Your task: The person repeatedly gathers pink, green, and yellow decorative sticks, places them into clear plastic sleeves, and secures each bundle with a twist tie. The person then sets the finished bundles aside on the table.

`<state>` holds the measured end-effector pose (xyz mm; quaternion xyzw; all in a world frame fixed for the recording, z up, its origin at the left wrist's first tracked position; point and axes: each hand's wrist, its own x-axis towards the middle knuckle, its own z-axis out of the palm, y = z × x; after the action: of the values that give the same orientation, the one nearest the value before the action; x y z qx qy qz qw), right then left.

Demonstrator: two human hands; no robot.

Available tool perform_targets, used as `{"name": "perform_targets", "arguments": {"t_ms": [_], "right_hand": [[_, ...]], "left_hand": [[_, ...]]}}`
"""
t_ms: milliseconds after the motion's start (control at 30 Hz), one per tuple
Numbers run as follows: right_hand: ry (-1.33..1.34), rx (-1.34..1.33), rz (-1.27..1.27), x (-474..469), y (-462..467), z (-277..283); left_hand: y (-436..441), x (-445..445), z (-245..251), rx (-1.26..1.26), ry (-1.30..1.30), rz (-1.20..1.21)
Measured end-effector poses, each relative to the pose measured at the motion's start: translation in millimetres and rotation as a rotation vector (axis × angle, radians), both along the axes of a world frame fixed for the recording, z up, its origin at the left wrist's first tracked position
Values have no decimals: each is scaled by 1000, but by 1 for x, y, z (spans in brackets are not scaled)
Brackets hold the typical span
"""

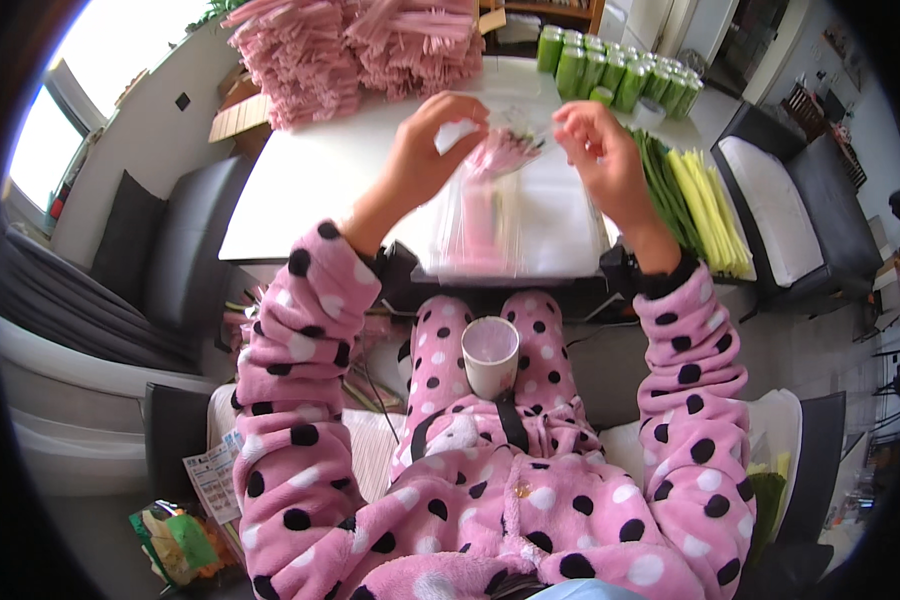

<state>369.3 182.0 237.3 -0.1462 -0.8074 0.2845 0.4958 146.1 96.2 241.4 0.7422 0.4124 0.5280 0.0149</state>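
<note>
Both hands are raised over the near part of a white table. My left hand [441, 146] has thumb and fingertips brought together around a gap; whether thin clear film is pinched there is unclear. My right hand [598, 150] has its fingers curled, and their hold is blurred. Between and below the hands lies a blurred bundle of pink strips [495, 156] with a dark green end, partly in clear film. Under it a clear plastic sleeve or tray [450, 244] holds more pink material at the table's front edge.
Stacks of pink strips [300, 67] stand at the back left. Green cylinders with shiny tops [634, 84] are grouped at the back right. Dark green [660, 176] and yellow-green strips [709, 210] lie on the right. A white cup [490, 360] sits between my thighs.
</note>
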Motion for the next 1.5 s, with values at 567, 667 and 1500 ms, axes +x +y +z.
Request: {"name": "perform_targets", "arguments": {"t_ms": [567, 667, 1500], "right_hand": [[-206, -351, 118, -30, 45, 41], [2, -312, 189, -30, 39, 32], [42, -1154, -118, 21, -126, -234]], "left_hand": [[43, 12, 24, -265, -537, -174], [29, 15, 20, -293, -601, -230], [-116, 98, -237, -650, -846, 351]]}}
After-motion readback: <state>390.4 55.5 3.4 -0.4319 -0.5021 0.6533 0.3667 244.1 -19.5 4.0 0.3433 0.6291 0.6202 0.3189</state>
